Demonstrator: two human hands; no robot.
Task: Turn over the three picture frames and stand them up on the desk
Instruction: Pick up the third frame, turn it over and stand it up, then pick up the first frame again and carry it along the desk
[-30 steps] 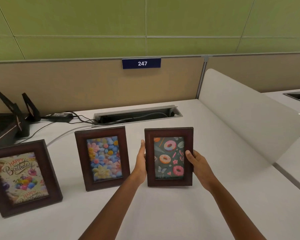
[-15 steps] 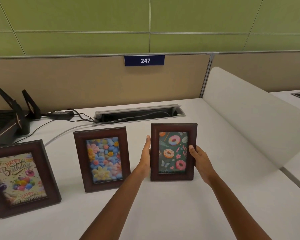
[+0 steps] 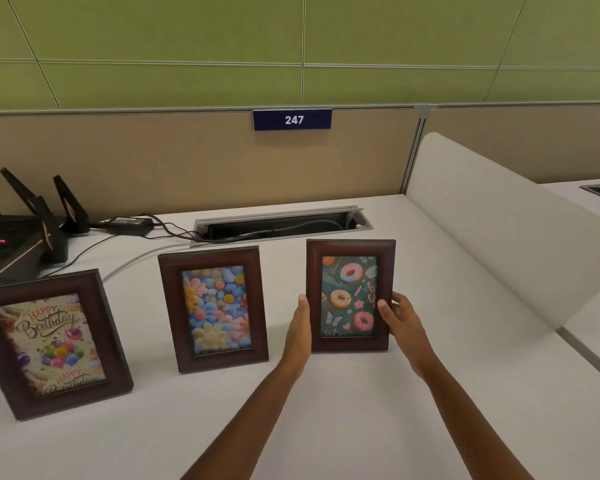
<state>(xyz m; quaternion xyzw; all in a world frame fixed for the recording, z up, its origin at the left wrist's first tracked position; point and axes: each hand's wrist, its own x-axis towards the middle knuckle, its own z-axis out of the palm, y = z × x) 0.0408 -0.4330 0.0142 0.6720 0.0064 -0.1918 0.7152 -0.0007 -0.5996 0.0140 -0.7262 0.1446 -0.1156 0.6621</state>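
Three dark wooden picture frames stand upright on the white desk [image 3: 326,420], pictures facing me. The birthday frame [image 3: 54,342] is at the left and the flower frame [image 3: 213,308] is in the middle. The doughnut frame [image 3: 350,295] is at the right, its bottom edge on the desk. My left hand [image 3: 300,325] presses flat against its left edge. My right hand [image 3: 400,318] grips its right edge, thumb on the front. Its back support is hidden.
A black router [image 3: 18,233] with antennas and a power brick [image 3: 129,222] with cables sit at the back left. An open cable tray [image 3: 281,223] runs behind the frames. A white curved divider [image 3: 506,237] bounds the desk on the right.
The doughnut frame has moved a little farther from me and to the right, held between both hands. The other two frames have not moved.
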